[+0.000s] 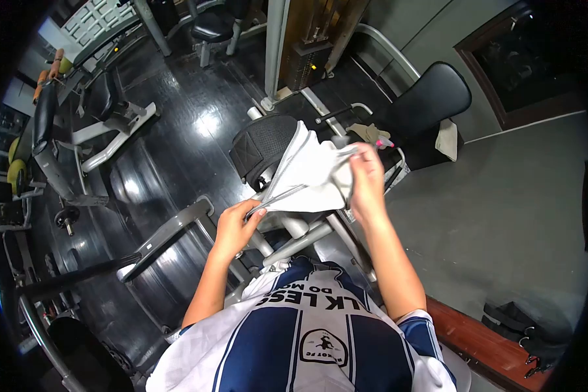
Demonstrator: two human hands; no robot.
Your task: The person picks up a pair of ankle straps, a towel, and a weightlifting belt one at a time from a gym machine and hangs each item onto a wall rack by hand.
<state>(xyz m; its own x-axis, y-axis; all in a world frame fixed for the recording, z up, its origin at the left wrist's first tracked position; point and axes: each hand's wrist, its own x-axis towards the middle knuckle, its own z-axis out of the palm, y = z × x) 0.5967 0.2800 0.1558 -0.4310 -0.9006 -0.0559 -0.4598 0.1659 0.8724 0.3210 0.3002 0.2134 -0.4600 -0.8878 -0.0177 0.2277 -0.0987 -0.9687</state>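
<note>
A white cloth [310,171] with grey cord-like edging, shaped like a drawstring bag, is stretched between my two hands. My left hand [234,228] pinches its near left corner, where the grey cord runs between thumb and fingers. On the other side, my right hand [367,179] is closed on the bunched right edge; folds of cloth hide part of its grip. Just beyond the cloth, a black mesh bag [262,145] with a stitched cross rests on the metal frame of a gym machine. The cloth overlaps the bag's right side in this view.
A black padded seat [431,98] stands at the right, with a small brownish item [367,133] near it. A weight stack [307,62] rises ahead. Grey machine rails [170,228] lie to my left. A black bag [526,333] sits on a reddish-brown ledge [467,340] at the lower right.
</note>
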